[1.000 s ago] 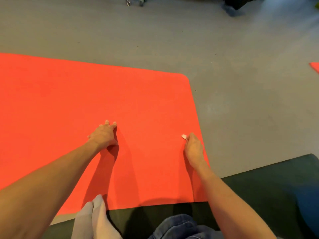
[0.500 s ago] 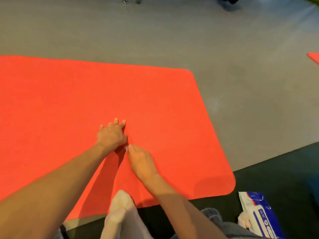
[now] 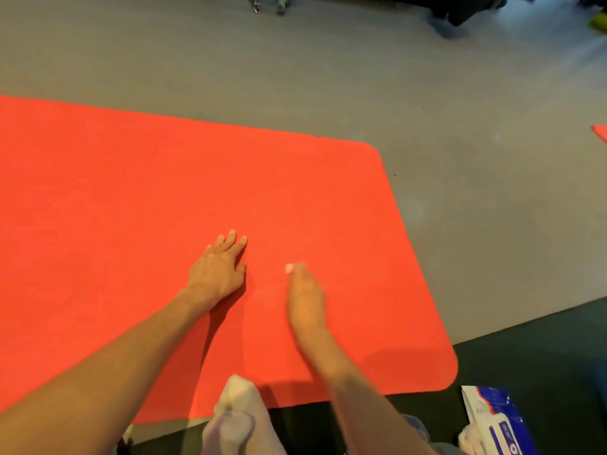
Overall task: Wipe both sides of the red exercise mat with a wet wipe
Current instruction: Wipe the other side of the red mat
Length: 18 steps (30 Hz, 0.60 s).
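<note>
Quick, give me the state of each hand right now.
Left hand: open, flat on the red mat.
Right hand: pressing a wet wipe onto the mat.

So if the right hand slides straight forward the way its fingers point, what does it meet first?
Only bare red mat, then its far edge and the grey floor. The right hand has nothing else ahead; the left hand lies beside it.

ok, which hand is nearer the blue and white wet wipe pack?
Right. The right hand is on the red exercise mat, up-left of the blue and white wet wipe pack; the left hand lies flat farther left.
</note>
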{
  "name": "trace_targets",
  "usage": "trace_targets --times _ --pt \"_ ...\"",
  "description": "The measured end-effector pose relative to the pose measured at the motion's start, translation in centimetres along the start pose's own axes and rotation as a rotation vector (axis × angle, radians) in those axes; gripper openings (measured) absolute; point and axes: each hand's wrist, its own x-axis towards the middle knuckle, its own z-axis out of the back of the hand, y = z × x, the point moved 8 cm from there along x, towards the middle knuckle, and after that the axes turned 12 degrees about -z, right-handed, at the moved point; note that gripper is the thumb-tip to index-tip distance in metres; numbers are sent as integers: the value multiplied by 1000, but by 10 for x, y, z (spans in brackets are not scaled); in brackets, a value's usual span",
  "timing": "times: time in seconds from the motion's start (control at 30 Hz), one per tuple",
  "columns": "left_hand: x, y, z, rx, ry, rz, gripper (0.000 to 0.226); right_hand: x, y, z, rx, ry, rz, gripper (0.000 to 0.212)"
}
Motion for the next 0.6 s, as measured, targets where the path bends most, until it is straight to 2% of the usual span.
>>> trace_targets --times 0.03,0.1,0.17,0.23,0.3,0.37,0.47,0.53,0.6 --pt "0 2 1 -61 -5 -9 59 -17 26 -10 -3 29 126 3" --pt "0 6 2 -169 12 -54 60 -33 59 -11 -2 60 320 4" --pt "-3 13 4 -173 15 -100 60 -21 53 -4 -49 44 407 10" --pt "-7 24 11 -97 -81 -95 57 10 20 4 -101 50 300 15" --pt "-13 38 19 -38 -210 -46 52 49 -27 11 -207 66 74 5" --pt "-19 51 25 19 -297 -22 48 66 -64 18 -250 57 -128 13" --pt "-29 73 29 65 -362 37 48 60 -60 16 -112 -4 -261 18" --pt "-35 82 25 78 -386 58 50 40 -10 -2 -37 -29 -102 13" --pt "-39 86 17 90 -385 43 56 6 57 -26 -27 -6 192 9"
